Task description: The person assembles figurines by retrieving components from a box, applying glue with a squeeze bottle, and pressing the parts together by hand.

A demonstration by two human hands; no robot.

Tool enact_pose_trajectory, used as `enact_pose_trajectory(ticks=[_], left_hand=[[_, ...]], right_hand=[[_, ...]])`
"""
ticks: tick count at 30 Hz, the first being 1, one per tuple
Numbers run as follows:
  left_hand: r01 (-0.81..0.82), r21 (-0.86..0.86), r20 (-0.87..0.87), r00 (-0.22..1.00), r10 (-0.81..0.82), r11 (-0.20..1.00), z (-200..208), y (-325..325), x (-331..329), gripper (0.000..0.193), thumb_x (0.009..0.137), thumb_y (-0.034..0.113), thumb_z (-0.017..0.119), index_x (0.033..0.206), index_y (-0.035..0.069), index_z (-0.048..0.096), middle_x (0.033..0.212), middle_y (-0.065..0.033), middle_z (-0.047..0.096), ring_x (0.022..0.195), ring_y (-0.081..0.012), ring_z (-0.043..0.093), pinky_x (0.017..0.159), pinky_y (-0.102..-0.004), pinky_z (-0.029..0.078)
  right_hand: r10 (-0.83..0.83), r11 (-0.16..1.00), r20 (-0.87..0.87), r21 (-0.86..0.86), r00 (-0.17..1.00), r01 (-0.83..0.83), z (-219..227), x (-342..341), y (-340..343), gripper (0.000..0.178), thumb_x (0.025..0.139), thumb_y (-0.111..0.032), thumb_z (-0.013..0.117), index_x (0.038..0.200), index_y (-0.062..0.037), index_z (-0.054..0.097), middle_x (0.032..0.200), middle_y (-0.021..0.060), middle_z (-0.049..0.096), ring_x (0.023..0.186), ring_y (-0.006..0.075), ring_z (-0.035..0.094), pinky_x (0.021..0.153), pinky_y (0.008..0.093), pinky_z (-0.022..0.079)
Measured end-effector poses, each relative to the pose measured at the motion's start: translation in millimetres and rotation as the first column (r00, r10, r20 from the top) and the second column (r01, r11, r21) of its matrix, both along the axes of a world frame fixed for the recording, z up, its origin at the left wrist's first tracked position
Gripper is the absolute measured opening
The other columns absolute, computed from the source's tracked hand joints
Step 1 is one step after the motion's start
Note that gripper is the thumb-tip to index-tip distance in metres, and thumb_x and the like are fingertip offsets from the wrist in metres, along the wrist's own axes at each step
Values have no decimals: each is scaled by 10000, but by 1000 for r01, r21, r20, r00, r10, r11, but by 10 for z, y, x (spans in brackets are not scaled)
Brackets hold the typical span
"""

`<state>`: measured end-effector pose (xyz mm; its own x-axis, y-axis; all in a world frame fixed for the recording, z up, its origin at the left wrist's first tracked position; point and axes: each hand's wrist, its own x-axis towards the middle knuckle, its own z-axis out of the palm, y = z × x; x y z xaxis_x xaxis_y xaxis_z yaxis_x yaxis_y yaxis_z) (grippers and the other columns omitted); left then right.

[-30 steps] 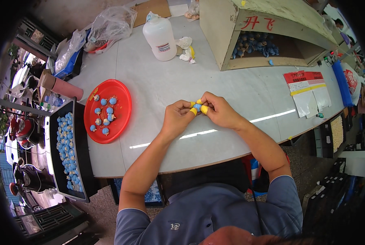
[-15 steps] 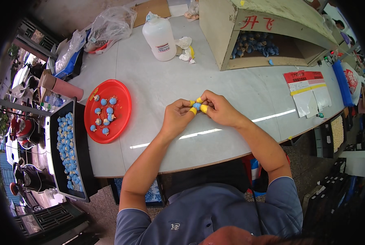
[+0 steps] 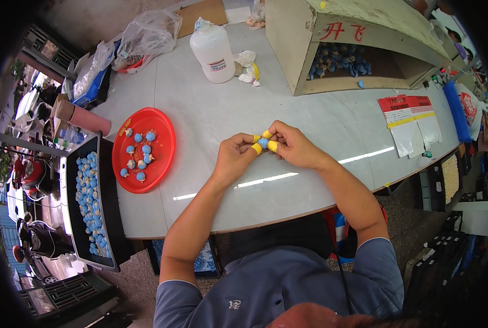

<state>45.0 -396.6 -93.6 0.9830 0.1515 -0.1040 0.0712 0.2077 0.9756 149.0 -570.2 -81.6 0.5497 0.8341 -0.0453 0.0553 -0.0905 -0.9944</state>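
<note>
Over the middle of the grey table, a small blue ball-like piece is pinched between the fingertips of both hands. My left hand grips it from the left, with yellow tape around the thumb and a fingertip. From the right, my right hand holds the same piece, its thumb and forefinger also wrapped in yellow. The fingers cover much of the piece, so its finer details are hidden. To the left lies a red round tray bearing several small blue and beige pieces.
A black bin full of similar blue pieces stands at the table's left edge. Farther back are a white plastic bottle and crumpled tissue. A beige open-fronted box holds more blue pieces. Printed sheets lie at right.
Both hands stay nearly in place, still pinching the small blue piece. Only a slight shift of the fingers shows.
</note>
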Motion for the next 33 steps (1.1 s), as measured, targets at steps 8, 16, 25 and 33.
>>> enact_pose_trajectory(ticks=[8, 16, 25, 33], left_hand=[[-11, 12, -7, 1000, 11, 1000, -29, -9, -14, 175, 920, -39, 598, 1081, -109, 594, 1037, -164, 686, 973, -197, 689, 864, -278, 557], [-27, 49, -17, 999, 28, 998, -86, -9, -41, 188, 888, -44, 601, 1068, -103, 602, 1017, -164, 701, 920, -133, 679, 774, -226, 534], [-21, 76, -2, 1000, 21, 997, -59, -66, 28, 183, 884, -23, 617, 1055, -89, 618, 984, -141, 704, 877, -108, 662, 738, -221, 525], [-83, 129, -61, 994, 91, 988, -64, 29, -47, 144, 895, -47, 571, 1008, -136, 570, 997, -189, 659, 908, -218, 687, 858, -315, 576]], right_hand=[[34, 999, -132, -8, 991, -36, 19, 3, -13, 114, 944, 34, 511, 1048, -12, 514, 900, 65, 596, 696, 77, 525, 604, 233, 460], [41, 999, -79, 0, 996, -42, -50, -19, -3, 120, 935, 53, 498, 1026, -25, 510, 866, 43, 582, 699, 65, 511, 596, 227, 452], [8, 1000, -22, 5, 1000, -8, -71, 25, -44, 132, 923, 67, 497, 1016, -25, 513, 859, 45, 591, 710, 63, 513, 598, 229, 447], [-7, 998, 138, 55, 990, -1, -87, -32, 59, 138, 888, 41, 557, 1009, -13, 518, 824, 85, 611, 729, 116, 552, 627, 283, 470]])
